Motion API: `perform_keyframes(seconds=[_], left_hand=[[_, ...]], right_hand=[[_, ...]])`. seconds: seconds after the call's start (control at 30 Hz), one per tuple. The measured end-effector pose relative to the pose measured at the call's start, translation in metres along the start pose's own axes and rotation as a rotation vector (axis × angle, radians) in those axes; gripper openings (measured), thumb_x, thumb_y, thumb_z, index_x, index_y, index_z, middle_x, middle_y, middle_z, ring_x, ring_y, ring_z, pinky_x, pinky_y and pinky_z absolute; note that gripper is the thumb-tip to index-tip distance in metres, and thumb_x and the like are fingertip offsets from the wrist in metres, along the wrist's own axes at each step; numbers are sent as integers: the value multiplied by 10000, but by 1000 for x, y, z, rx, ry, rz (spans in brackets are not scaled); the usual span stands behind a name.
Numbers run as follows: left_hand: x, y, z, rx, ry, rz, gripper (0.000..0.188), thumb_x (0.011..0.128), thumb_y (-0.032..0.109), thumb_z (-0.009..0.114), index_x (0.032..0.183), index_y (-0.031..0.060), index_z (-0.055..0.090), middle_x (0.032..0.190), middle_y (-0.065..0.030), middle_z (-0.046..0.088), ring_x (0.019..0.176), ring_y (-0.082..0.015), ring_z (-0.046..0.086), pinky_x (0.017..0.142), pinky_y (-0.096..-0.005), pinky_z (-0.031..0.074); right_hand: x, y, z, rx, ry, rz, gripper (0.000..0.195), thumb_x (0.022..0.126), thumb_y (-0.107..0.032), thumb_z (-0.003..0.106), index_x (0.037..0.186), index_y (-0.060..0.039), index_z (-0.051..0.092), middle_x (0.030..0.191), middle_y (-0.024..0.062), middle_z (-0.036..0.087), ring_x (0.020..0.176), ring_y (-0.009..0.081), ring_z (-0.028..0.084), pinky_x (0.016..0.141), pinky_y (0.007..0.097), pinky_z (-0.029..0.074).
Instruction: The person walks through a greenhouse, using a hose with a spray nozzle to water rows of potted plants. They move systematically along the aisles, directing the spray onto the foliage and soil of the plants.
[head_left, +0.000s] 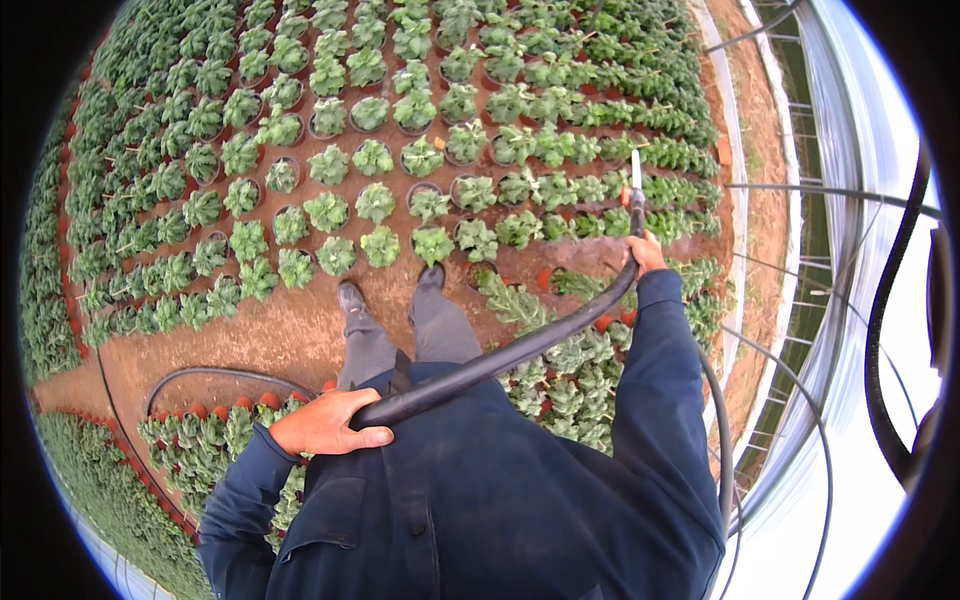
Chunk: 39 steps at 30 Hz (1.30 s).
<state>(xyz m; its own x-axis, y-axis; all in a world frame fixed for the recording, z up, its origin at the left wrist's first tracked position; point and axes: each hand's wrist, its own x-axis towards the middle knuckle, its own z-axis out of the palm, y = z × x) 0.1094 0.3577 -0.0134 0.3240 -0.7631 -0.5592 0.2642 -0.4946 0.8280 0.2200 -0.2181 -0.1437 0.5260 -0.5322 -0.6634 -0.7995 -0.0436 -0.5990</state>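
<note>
A thick black hose (491, 358) crosses in front of my body, from my waist up to the right. Near its lower end, my left hand (331, 421) grips it, thumb lying along the near side. My right hand (646, 253) is closed around the narrower far part, just behind a valve with an orange-red handle (625, 196). Beyond the valve, a pale nozzle tube (637, 166) points away over the potted leafy plants (555, 187). Whether water is leaving the nozzle cannot be made out.
Rows of potted plants (371, 157) cover the brown soil ahead; more pots (217, 442) stand behind me. A soil path (225, 349) runs sideways at my shoes (352, 297), with a looped hose (217, 370) on it. Plastic sheeting (840, 97) and bent poles (832, 194) border the right.
</note>
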Motion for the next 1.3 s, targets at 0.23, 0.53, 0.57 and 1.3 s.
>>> perform_keyframes(seconds=[0.23,0.53,0.57,1.3], left_hand=[[-61,-54,4,-91,169,-211,509,743,472,633,929,3,559,798,-143,577,775,-248,580,684,-347,450],[-107,-242,100,-350,825,-319,306,596,2,742,738,68,479,683,14,471,656,-93,421,607,-254,402],[-106,-256,109,-421,899,-307,296,600,-7,732,728,67,476,678,16,472,647,-89,419,599,-250,398],[-177,-244,22,-111,1292,-188,167,596,-87,567,680,34,489,637,19,450,623,-67,412,575,-220,373]], right_hand=[[-7,9,5,-160,89,-41,487,743,-37,516,1194,-43,330,552,79,481,399,178,487,344,326,423],[-31,31,5,-381,198,-54,183,717,-86,517,839,45,486,562,121,535,424,217,536,367,340,427],[-29,33,5,-384,199,-4,170,713,-88,518,809,51,502,551,121,535,422,220,534,375,341,427],[-71,91,29,-146,55,167,178,735,-99,538,621,38,526,523,122,528,417,240,520,408,355,438]])
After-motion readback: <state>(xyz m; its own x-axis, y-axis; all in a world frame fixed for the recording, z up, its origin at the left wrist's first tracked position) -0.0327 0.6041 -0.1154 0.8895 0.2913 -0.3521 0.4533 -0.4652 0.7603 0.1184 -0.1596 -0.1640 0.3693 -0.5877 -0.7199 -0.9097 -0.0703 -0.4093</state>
